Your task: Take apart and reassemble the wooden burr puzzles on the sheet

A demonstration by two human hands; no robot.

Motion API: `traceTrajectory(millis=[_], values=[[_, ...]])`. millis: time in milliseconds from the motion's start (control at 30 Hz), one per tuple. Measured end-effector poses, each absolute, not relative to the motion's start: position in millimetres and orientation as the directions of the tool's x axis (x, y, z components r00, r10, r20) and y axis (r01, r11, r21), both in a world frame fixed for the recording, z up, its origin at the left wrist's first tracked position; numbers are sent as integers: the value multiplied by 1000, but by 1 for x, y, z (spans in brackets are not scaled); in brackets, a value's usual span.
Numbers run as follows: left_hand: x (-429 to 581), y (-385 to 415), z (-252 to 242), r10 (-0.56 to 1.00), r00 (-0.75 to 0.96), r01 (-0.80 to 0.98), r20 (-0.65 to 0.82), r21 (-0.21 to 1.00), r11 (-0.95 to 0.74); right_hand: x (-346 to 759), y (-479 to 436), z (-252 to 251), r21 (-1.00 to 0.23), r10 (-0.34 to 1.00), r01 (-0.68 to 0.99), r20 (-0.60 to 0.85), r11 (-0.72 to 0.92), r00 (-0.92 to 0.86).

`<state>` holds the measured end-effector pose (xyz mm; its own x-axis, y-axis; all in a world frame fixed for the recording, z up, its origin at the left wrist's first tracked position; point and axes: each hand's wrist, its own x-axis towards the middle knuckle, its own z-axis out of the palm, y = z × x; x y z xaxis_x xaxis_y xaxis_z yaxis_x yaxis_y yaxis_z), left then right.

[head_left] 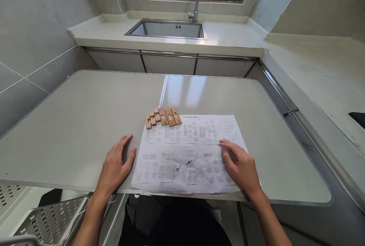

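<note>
My left hand (pixel 116 163) rests on the table, just left of a printed paper sheet (pixel 182 177), its fingers stretched out and holding nothing. On the sheet's right side lies my right hand (pixel 238 164), fingers loosely extended on the paper with nothing visible in them. Along the sheet's top left edge sit several wooden puzzle pieces (pixel 170 117) in a slanting row, with cut-out slots and small marks. Rows of small diagrams cover the paper, and two small dark-and-light spots show near its middle. Both hands are apart from the wooden pieces.
The pale folding table (pixel 85 105) has a seam running from its far edge. Beyond it are a counter (pixel 228 38), a sink (pixel 171 29) and a faucet (pixel 196 6). A perforated metal basket (pixel 51 219) is below the table at left; another counter (pixel 327 75) flanks the right.
</note>
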<state>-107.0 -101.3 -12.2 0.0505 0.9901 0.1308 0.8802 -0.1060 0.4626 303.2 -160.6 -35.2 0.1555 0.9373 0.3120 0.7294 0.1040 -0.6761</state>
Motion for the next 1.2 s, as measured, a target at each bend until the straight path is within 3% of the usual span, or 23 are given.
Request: traceTrajectory(millis=[200,700,1200], values=[[-87,-59,-1,984,76,830,158,538,-151,285,-118,-5,-630,928,743,371,225,34],[-52,32,-20,834,527,729,163,418,-542,195,-29,-33,-584,894,677,277,448,-352],[-62,43,-29,833,505,704,227,449,-549,187,-23,-52,-515,857,685,310,516,-412]])
